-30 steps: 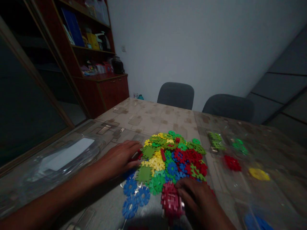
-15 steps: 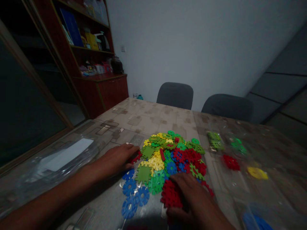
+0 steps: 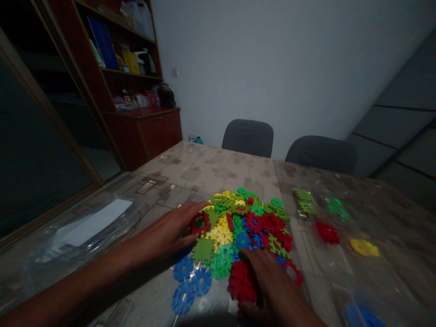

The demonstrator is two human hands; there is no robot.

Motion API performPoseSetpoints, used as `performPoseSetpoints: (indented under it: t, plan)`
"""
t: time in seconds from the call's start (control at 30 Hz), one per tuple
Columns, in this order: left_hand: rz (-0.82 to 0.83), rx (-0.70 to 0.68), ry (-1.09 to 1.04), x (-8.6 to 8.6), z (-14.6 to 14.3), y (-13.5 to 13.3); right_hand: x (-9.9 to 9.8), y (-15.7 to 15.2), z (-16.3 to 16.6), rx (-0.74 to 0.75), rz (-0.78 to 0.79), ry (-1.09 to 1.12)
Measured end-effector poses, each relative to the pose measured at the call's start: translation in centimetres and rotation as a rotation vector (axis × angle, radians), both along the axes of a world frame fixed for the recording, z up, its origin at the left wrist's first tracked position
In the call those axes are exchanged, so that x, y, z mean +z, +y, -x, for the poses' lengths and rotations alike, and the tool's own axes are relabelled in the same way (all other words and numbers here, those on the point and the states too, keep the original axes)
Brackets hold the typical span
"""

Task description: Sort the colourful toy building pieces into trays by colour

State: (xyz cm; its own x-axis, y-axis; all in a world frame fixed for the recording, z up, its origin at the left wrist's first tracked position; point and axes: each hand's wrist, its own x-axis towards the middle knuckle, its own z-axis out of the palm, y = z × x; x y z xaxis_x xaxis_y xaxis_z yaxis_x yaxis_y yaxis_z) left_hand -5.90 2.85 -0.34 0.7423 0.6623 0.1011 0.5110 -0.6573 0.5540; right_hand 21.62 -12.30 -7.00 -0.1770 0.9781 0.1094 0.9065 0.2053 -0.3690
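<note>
Head view, both hands at a toy pile. The left hand (image 3: 168, 232) lies flat and released, fingers spread, with its fingertips (image 3: 195, 210) resting on a red ring (image 3: 200, 222) at the pile's left edge; nothing is pinched. The right hand (image 3: 274, 284) is palm down over a red cluster (image 3: 241, 279) at the pile's near edge, fingers along its far side and thumb at its near side. Whether it is clenched on the cluster or only covering it cannot be told from this view.

The ring lies directly under the left fingertips, ahead and to the right of that palm, and the cluster lies to the left of the right palm, between the two hands. Each piece is thus nearer to a different hand. The cluster's longer side runs roughly toward and away from the person.

The pile (image 3: 250, 222) of red, yellow, green and blue interlocking pieces sits mid-table. Three blue gears (image 3: 189, 281) lie flat just off its near left corner, between the forearms.

On the table (image 3: 211, 168), clear bags (image 3: 327, 260) to the right hold pieces grouped by colour, well apart from the pile. A clear wrapper (image 3: 91, 225) lies to the left. Two chairs (image 3: 247, 137) stand at the far side, and a cabinet (image 3: 143, 129) stands by the wall
</note>
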Motion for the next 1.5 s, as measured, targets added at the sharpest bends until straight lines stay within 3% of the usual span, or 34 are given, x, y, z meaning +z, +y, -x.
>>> performPoseSetpoints:
  t: [0.3, 0.67, 0.73, 0.9, 1.27, 1.5]
  plan:
    - [0.104, -0.067, -0.086, 0.2, -2.2, -3.4, 1.6, 0.4, -0.5, 0.003, 0.060, 0.137]
    - [0.133, -0.319, -0.193, -3.0, -5.1, -6.5, 3.4, 0.3, -0.6, 0.074, 0.107, 0.091]
    - [0.118, -0.305, -0.215, -3.3, -5.0, -6.5, 3.4, 0.4, -0.2, 0.054, 0.151, 0.056]
    - [0.112, -0.126, -0.250, -2.9, -4.7, -6.2, 3.0, 0.6, 0.6, 0.041, 0.171, 0.022]
    - [0.245, -0.116, -0.267, -3.5, -5.0, -6.1, 4.7, 0.7, 1.1, -0.029, 0.225, 0.119]
    - [0.111, -0.187, -0.373, -4.4, -5.9, -6.7, 5.2, 0.9, 1.0, -0.052, 0.366, 0.098]
